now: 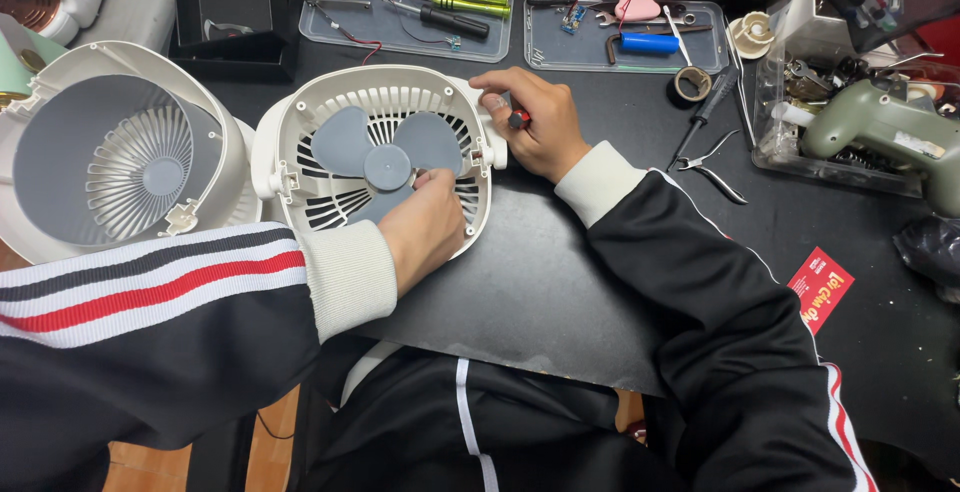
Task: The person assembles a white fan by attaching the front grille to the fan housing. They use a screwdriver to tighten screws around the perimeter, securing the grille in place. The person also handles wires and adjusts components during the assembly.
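So the fan body [385, 157] sits face-up on the black mat [540, 282], a bit left of centre, cream shell with the grey three-blade rotor [385, 164] exposed. The left hand [425, 227] comes in from 6 o'clock and rests on the lower grille, fingers curled loosely against the blade nearest it, not really pinching anything I can make out. The right hand [530, 122] is at the fan's 2 o'clock corner, fingers closed around a small red-handled screwdriver [518, 119] with the tip end pushed up against the shell's edge; the tip itself is hidden.

At 9 o'clock from the fan, just beside it, lies the front cover [110, 152], cream outside, grey inside, open side up. At 12 o'clock there's a clear tray [405, 37] with green, black and orange screwdrivers, and next to that, toward 1 o'clock, a second tray [625, 37] with a blue-handled tool and small bits. Pliers [710, 167] lie on the mat at 3 o'clock, and farther that way a green glue gun [880, 127] rests in a clear box. A red card [820, 287] sits at about 4 o'clock, well apart from the fan.
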